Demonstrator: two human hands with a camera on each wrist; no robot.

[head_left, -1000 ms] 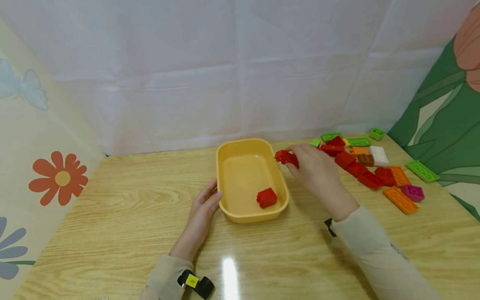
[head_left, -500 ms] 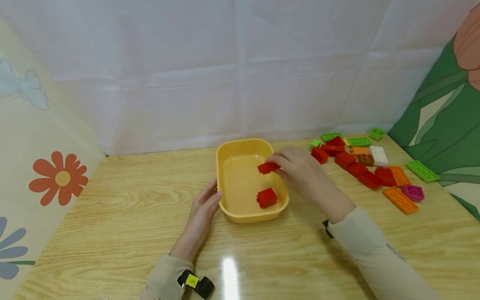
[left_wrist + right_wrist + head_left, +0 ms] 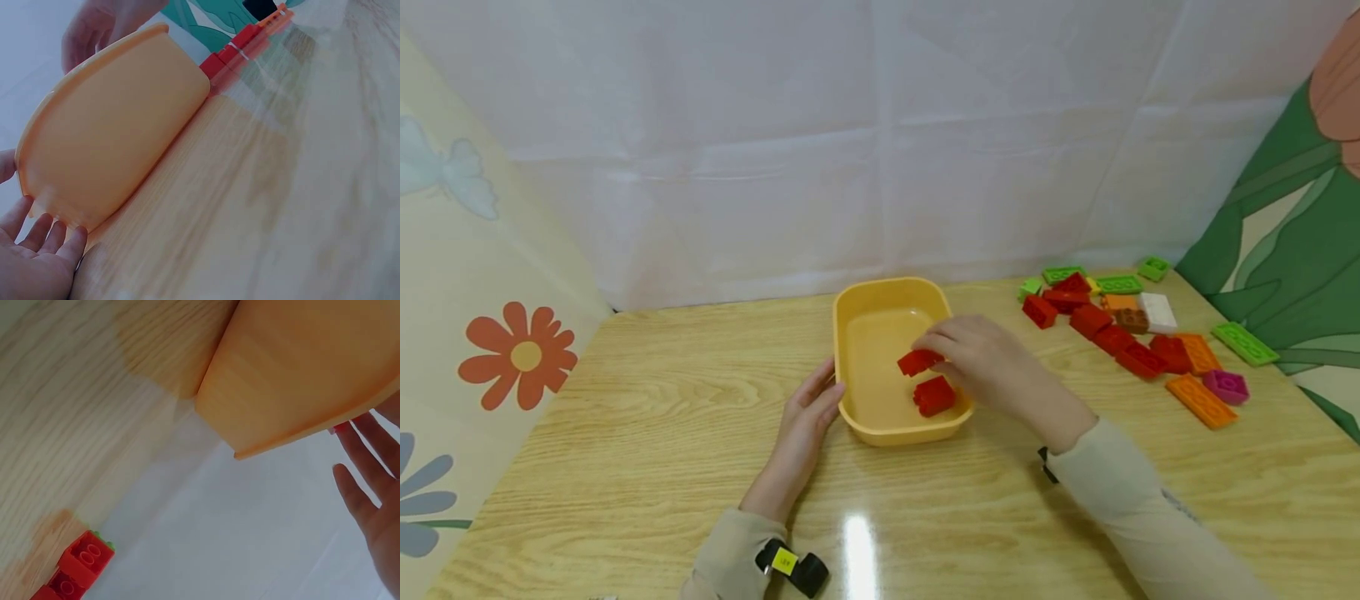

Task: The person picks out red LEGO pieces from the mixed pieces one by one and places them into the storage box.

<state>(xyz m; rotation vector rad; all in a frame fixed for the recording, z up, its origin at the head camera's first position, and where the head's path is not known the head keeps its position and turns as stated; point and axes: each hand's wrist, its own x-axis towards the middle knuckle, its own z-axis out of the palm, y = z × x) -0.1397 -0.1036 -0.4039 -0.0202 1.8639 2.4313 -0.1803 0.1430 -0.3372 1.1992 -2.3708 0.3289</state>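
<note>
My right hand point(image 3: 992, 362) pinches a red toy building brick point(image 3: 919, 362) just inside the yellow plastic bin point(image 3: 897, 437). Below the held brick, a second red brick point(image 3: 934, 397) lies on the bin floor. In the right wrist view the bin wall point(image 3: 294, 375) hides most of the held brick; only a bit of red shows by the fingers. My left hand point(image 3: 801, 429) rests against the bin's left side. In the left wrist view its fingertips point(image 3: 76, 240) touch the outer wall, with the fingers spread and nearly straight.
Several red bricks point(image 3: 1091, 321) lie loose at the table's back right. Among them are a white brick point(image 3: 1157, 312), a brown brick point(image 3: 1131, 320), orange plates point(image 3: 1201, 401), green plates point(image 3: 1245, 342) and a magenta piece point(image 3: 1227, 386). A white cloth point(image 3: 737, 167) hangs behind the table.
My right hand has carried the red brick from beyond the bin's right rim leftward and nearer, into the bin beside the other brick. The left hand and bin have stayed put.
</note>
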